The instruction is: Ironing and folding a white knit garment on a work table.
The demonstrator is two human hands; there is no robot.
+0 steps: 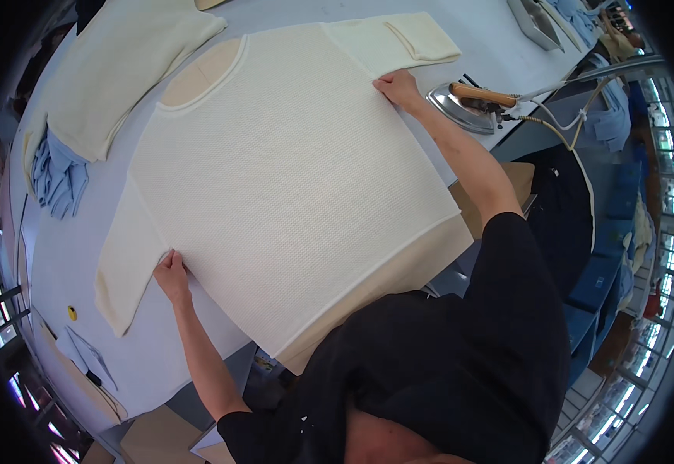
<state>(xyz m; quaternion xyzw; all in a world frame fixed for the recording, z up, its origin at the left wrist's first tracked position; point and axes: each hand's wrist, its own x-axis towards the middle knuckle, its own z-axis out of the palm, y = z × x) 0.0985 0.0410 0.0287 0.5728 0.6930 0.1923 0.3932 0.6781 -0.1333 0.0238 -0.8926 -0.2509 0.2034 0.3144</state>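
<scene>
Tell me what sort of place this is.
Probably a garment workshop, at an ironing spot: a cream sweater is spread over a large table, an iron sits to its right, and another cream garment lies at upper left.

This looks like a garment workshop. A corded iron (461, 112) rests on a broad pale surface (167, 359) near a spread cream sweater (298, 170). Another cream garment (120, 69) and bunched blue cloth (60, 176) lie opposite.

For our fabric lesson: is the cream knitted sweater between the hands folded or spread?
Mostly spread: the cream knitted sweater lies broad and flat; its right sleeve looks folded.
</scene>
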